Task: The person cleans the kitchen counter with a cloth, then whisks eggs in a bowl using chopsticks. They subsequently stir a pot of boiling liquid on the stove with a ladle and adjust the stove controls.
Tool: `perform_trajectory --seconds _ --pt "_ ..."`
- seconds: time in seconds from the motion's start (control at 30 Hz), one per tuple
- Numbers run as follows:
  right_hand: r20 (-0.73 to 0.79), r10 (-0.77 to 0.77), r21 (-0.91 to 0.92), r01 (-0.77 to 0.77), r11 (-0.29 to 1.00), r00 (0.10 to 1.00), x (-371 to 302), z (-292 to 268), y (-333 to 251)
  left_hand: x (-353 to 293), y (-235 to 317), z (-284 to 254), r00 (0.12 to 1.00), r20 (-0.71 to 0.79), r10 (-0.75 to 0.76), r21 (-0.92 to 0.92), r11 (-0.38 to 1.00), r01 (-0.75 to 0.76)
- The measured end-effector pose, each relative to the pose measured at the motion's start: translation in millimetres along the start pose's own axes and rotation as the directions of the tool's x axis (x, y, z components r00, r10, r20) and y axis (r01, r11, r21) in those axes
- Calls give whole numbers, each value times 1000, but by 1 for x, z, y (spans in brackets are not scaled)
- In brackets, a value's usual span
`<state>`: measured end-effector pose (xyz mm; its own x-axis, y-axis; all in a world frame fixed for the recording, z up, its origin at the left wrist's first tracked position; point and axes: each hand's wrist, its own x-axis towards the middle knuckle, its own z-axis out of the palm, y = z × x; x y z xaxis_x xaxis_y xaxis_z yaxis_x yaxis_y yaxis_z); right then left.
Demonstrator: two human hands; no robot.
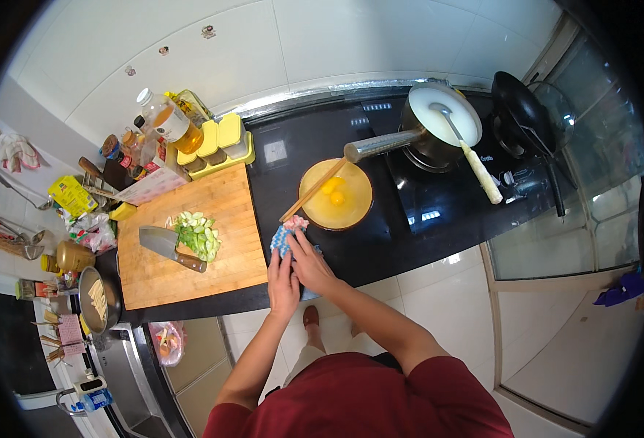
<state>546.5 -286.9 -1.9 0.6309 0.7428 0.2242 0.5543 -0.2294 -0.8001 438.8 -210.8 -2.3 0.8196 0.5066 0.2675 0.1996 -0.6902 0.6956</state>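
Note:
Both my hands are together at the counter's front edge, on a crumpled blue-and-white cloth point(280, 239) with a pink part. My left hand point(284, 283) holds its lower side, and my right hand point(311, 267) grips it from the right, fingers bent over it. Just beyond them stands a yellowish bowl point(358, 212) with raw egg yolks point(335, 193) in it. A pair of wooden chopsticks point(313, 191) rests across its left rim. Left of my hands, a wooden cutting board point(238, 266) carries a cleaver point(163, 242) and chopped green vegetables point(199, 237).
A pot point(417, 120) of whitish liquid with a ladle point(480, 172) stands on the stove, its handle reaching toward the bowl. A black wok point(519, 109) is farther right. Bottles point(172, 124) and yellow-lidded seasoning boxes point(231, 135) line the back left. A sink point(121, 372) lies lower left.

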Motion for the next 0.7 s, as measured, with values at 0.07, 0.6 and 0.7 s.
perform_trajectory --seconds 0.07,0.6,0.7 --pt "-33 -6 -61 4 998 999 -14 -6 2 13 1 -1 993 110 53 96 993 -64" --pt "-265 180 -130 -220 967 947 -73 -61 -18 217 -123 37 975 186 120 493 847 -198" --pt "-272 198 -109 -235 966 942 -75 -58 -23 256 -128 39 984 169 59 431 894 -127"
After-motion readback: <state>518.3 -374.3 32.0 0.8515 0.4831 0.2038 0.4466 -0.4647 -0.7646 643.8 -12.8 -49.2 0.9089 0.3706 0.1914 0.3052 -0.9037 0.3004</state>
